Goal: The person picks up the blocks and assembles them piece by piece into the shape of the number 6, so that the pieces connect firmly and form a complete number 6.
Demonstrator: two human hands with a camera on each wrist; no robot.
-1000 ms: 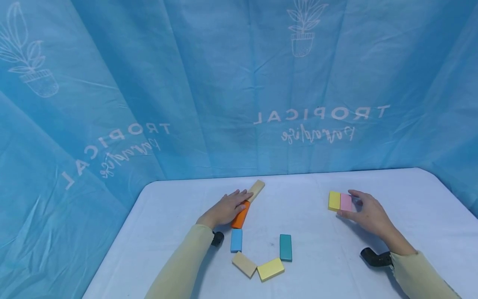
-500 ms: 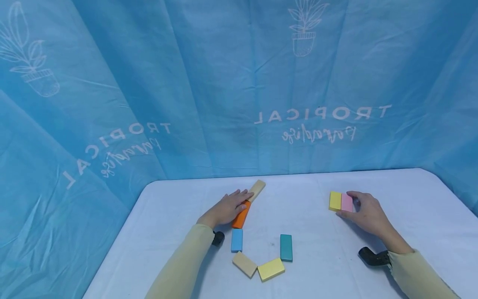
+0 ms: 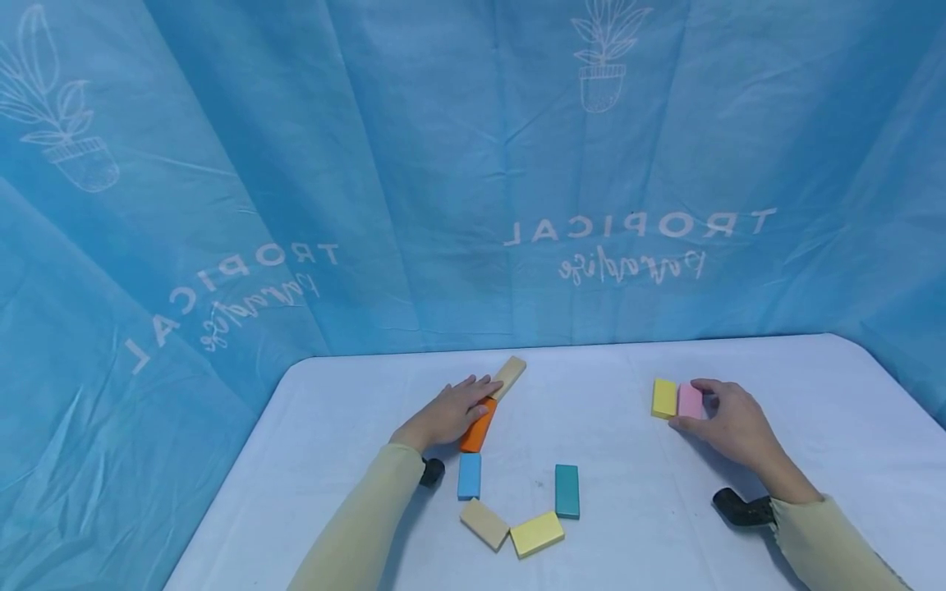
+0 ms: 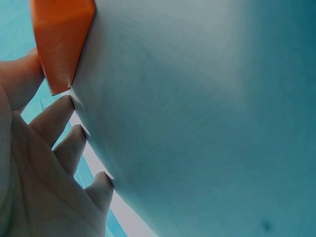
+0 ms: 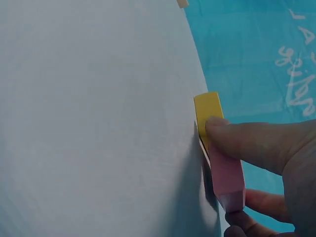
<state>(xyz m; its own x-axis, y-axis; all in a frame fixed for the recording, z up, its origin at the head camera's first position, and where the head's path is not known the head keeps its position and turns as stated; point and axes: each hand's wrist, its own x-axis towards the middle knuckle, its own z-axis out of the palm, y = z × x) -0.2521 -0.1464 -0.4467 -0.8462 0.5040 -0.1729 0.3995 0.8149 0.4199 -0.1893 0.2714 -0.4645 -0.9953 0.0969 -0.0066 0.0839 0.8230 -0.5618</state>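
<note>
My left hand (image 3: 443, 414) lies with fingers extended over the joint between an orange block (image 3: 479, 428) and a natural wood block (image 3: 508, 376). In the left wrist view its thumb touches the side of the orange block (image 4: 64, 44), and the other fingertips reach the cloth. At the right, my right hand (image 3: 732, 423) pinches a pink block (image 3: 691, 400) between thumb and fingers. Just left of that stands a yellow block (image 3: 664, 398), with a thin gap between the two. The right wrist view has the thumb across the pink block (image 5: 228, 175), overlapping the yellow block (image 5: 208, 106).
Below the orange block, a blue block (image 3: 469, 476), a wood block (image 3: 484, 524), a pale yellow block (image 3: 537, 534) and a teal block (image 3: 567, 491) form a curve. White cloth (image 3: 613, 427) covers the table; a blue curtain (image 3: 443, 205) hangs behind.
The pink block has shifted slightly right in my right hand, and a narrow gap now shows between it and the yellow block. My left hand stays in place.
</note>
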